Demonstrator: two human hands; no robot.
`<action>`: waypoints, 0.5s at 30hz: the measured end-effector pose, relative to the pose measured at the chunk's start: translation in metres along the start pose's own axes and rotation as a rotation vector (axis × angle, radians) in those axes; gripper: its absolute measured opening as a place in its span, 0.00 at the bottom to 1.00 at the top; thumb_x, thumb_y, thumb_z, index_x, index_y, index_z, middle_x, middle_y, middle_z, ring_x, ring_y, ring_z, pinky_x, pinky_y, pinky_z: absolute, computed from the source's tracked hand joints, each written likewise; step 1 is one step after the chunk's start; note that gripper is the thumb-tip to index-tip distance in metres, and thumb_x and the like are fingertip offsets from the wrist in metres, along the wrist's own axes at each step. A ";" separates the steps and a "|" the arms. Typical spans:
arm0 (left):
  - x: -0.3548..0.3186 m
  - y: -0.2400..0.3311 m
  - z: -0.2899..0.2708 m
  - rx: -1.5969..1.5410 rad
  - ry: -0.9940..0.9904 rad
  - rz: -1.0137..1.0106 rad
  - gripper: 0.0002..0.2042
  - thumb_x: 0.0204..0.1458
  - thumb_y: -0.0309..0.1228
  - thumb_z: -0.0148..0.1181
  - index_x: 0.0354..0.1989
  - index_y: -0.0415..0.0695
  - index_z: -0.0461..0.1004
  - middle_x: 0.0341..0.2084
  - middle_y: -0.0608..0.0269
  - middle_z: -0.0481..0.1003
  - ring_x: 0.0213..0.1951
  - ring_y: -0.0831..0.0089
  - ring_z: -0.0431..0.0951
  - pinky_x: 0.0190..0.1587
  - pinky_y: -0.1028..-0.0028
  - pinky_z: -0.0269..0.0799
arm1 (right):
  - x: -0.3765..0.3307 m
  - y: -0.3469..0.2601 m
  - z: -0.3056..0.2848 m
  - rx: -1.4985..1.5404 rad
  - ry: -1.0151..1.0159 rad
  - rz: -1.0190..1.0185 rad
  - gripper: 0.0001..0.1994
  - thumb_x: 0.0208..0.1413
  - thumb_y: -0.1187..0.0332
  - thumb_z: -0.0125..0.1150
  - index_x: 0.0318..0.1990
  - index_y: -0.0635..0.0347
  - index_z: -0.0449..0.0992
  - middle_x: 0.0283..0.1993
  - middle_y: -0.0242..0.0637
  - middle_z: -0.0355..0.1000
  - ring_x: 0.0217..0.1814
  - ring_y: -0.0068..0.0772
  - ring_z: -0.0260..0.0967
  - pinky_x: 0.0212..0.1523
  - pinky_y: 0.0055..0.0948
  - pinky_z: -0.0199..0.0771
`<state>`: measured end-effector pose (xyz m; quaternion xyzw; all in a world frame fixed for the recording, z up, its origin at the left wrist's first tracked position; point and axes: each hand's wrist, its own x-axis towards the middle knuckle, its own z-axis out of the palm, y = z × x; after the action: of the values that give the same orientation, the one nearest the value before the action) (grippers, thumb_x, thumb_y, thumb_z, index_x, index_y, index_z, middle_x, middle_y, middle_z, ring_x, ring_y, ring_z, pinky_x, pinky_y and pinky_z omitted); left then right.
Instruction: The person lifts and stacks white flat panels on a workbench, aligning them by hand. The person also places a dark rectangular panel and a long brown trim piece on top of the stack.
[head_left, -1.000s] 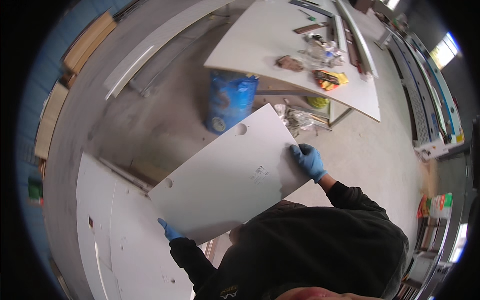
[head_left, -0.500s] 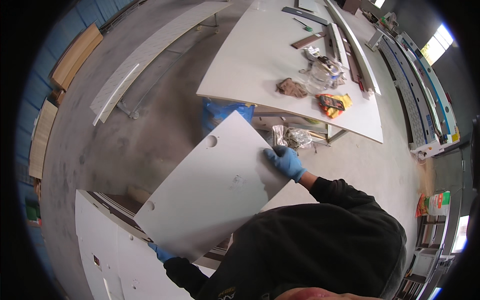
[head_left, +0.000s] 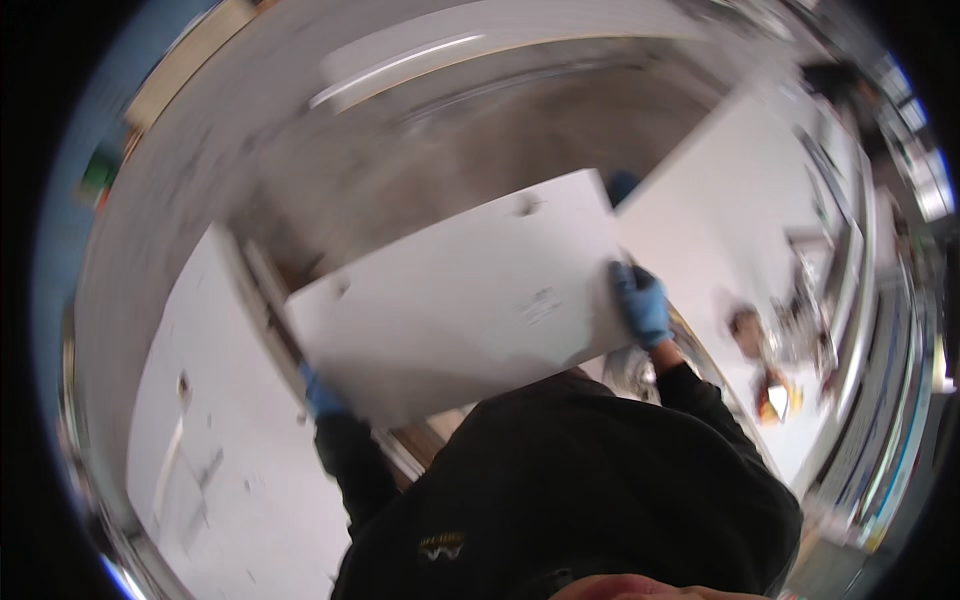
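So I'm looking down at a big white panel (head_left: 460,300) held flat in front of the chest, both hands in blue gloves. The right hand (head_left: 643,305) has its grip wrapped over the panel's right edge, fingers on top. The left hand (head_left: 322,397) is mostly tucked under the lower left corner, only a bit of glove shows, but it's clamped on that corner too. The panel has a couple of small holes near its far edge. Off to the right there's a white counter (head_left: 720,210) with some blurry clutter, and another white sheet (head_left: 200,450) lies on the floor at left. Whole view is smeared
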<state>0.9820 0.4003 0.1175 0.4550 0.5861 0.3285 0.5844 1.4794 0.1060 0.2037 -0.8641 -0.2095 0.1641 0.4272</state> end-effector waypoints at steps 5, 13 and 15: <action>0.090 0.033 0.031 0.052 0.475 0.000 0.35 0.64 0.62 0.51 0.40 0.34 0.83 0.31 0.56 0.83 0.31 0.65 0.81 0.37 0.66 0.77 | 0.142 -0.046 0.091 -0.062 0.015 -0.216 0.27 0.66 0.47 0.58 0.37 0.68 0.82 0.30 0.55 0.78 0.30 0.40 0.76 0.38 0.41 0.75; 0.216 0.071 0.034 -0.130 0.742 -0.129 0.38 0.60 0.62 0.56 0.45 0.28 0.80 0.34 0.51 0.83 0.35 0.64 0.82 0.40 0.66 0.77 | 0.364 -0.179 0.250 -0.216 -0.242 -0.370 0.25 0.66 0.49 0.59 0.42 0.68 0.84 0.35 0.53 0.82 0.37 0.36 0.80 0.41 0.37 0.76; 0.232 0.069 0.025 -0.210 0.790 -0.063 0.33 0.63 0.55 0.58 0.49 0.26 0.79 0.40 0.52 0.84 0.40 0.66 0.82 0.44 0.68 0.78 | 0.398 -0.218 0.297 -0.198 -0.339 -0.375 0.25 0.66 0.49 0.59 0.42 0.69 0.84 0.33 0.50 0.81 0.35 0.36 0.78 0.42 0.38 0.76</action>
<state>1.0397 0.6348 0.0884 0.2136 0.7424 0.5178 0.3676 1.6351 0.6238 0.1659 -0.8079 -0.4495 0.2030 0.3226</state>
